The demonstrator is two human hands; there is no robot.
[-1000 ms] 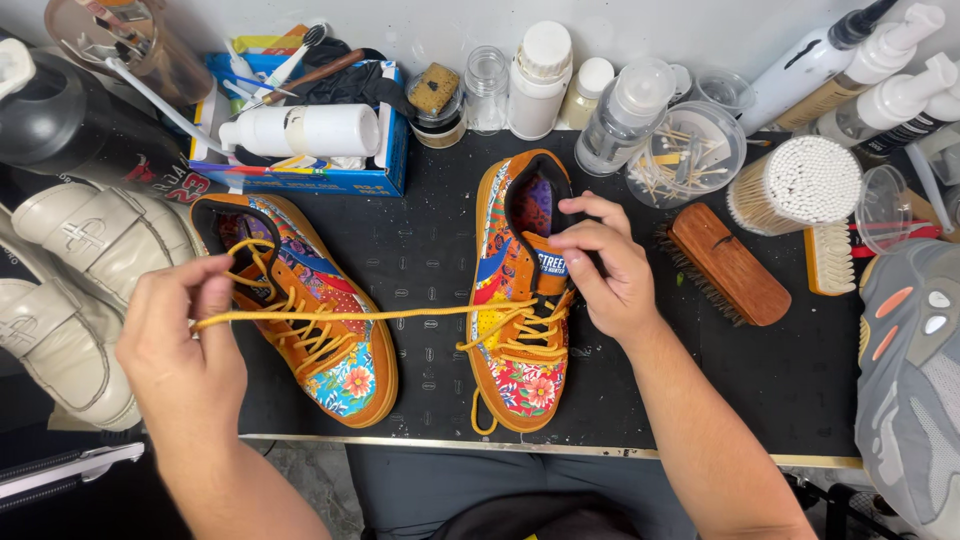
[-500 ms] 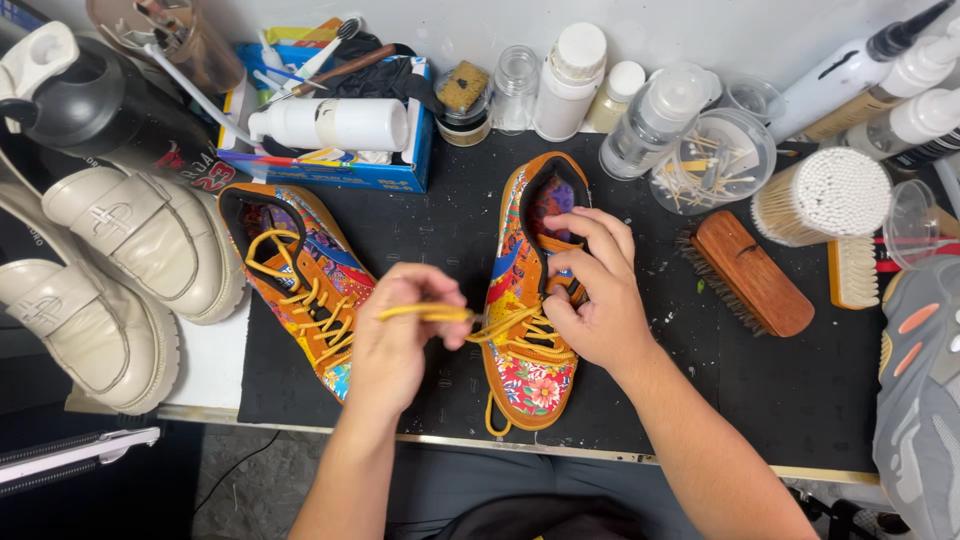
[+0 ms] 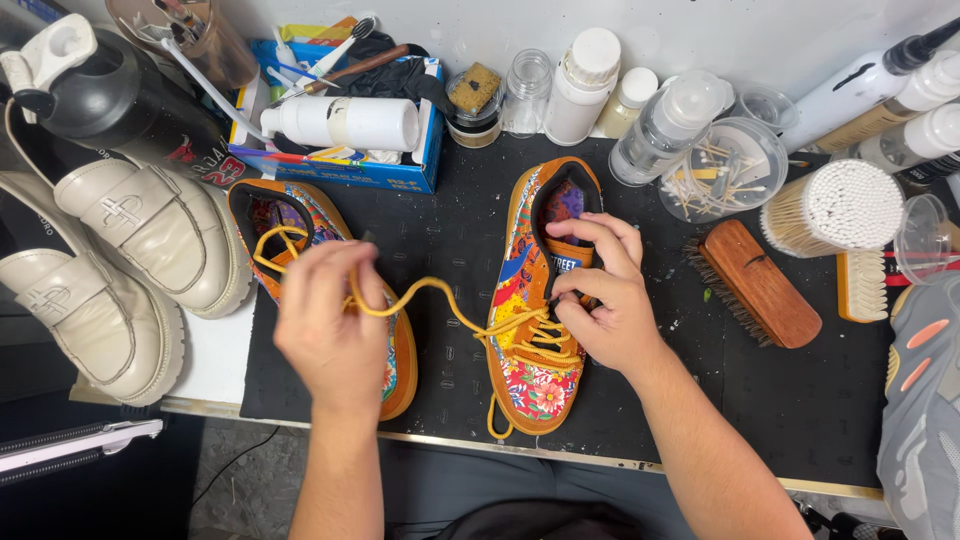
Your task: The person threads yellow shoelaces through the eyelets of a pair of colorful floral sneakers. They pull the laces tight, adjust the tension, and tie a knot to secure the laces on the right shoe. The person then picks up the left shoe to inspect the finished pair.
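Two orange sneakers with colourful floral panels lie on a black mat (image 3: 450, 230). My right hand (image 3: 605, 295) presses on the tongue and eyelets of the right sneaker (image 3: 535, 380), holding it down. My left hand (image 3: 330, 325) hovers over the left sneaker (image 3: 265, 215) and pinches a yellow lace (image 3: 440, 295). That lace runs slack in a curve from my left fingers to the laced front of the right sneaker. Another lace end hangs off the toe near the mat's front edge.
A pair of cream loafers (image 3: 130, 260) sits at the left. A wooden brush (image 3: 765, 285) lies right of the sneakers. Bottles, jars, a cotton-swab tub (image 3: 835, 210) and a blue box (image 3: 340, 165) line the back. A grey shoe (image 3: 925, 400) is at the far right.
My left hand first moved right to the right sneaker, then back left over the left sneaker with the lace, which now hangs slack. My right hand stayed on the right sneaker.
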